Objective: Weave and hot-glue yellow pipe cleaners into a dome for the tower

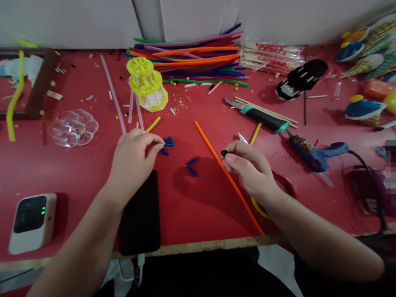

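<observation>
My right hand [247, 167] pinches a small dark piece [224, 153] between thumb and forefinger, above an orange pipe cleaner [229, 177] that slants across the table. Thumb and fingertip of my left hand [134, 154] are pressed together; whatever may be between them is hidden or too small to see. Just beyond that fingertip lie several short blue pipe cleaner pieces [169, 142]. Two more blue bits [192, 170] rest between my hands. Under my right hand are red-handled scissors [284, 183], partly covered, and a yellow pipe cleaner [255, 134].
Behind stand a yellow tiered model [148, 88] and a black one [301, 78], near a pile of coloured pipe cleaners [185, 57]. A utility knife [262, 117] and glue gun [318, 154] lie right. A phone [140, 218], a white device [34, 222] and a clear dish [74, 128] are left.
</observation>
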The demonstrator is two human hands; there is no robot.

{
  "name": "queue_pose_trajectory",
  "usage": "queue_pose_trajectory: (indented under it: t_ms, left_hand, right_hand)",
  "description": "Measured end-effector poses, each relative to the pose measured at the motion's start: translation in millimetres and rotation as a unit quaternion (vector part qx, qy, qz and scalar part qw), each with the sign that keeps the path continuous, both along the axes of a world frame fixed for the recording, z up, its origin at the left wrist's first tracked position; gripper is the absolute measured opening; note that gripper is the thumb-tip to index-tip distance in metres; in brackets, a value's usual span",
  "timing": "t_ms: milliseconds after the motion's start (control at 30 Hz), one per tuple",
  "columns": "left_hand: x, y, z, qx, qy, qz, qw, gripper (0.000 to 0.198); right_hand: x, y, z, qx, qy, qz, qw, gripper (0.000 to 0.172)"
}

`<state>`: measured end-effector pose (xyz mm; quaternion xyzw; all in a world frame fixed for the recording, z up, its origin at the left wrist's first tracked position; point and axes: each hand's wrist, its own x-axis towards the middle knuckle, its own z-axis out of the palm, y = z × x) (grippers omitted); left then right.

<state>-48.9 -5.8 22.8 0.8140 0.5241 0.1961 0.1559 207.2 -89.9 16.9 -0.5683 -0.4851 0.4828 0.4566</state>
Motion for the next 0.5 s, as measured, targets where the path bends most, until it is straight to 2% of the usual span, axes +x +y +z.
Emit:
queue_pose_trajectory:
  t_ms: [133, 267, 367, 500]
  left_hand:
    - [2, -3, -8.7, 0.059, 0.029, -0.004, 0.998, 0.021]
    - [7, -9, -6.3, 0.088, 0.028, 0.0, 0.996, 0.027]
    - [14, -15, -0.9, 0.067, 0.021, -0.031, 0.997, 0.019]
    - [28, -25, -0.2, -0.009, 0.012, -0.12, 0.993, 0.013]
  right_hand:
    - [0, 0, -0.4, -0.001, 0.001, -0.001, 1.0, 0.023]
    - [0, 0, -0.3, 0.004, -0.002, -0.002, 1.0, 0.023]
    - [-1, 1, -0.4, -0.003, -0.004, -0.002, 1.0, 0.024]
    - [-2, 1, 0.3, 0.002, 0.001, 0.002, 1.0, 0.023]
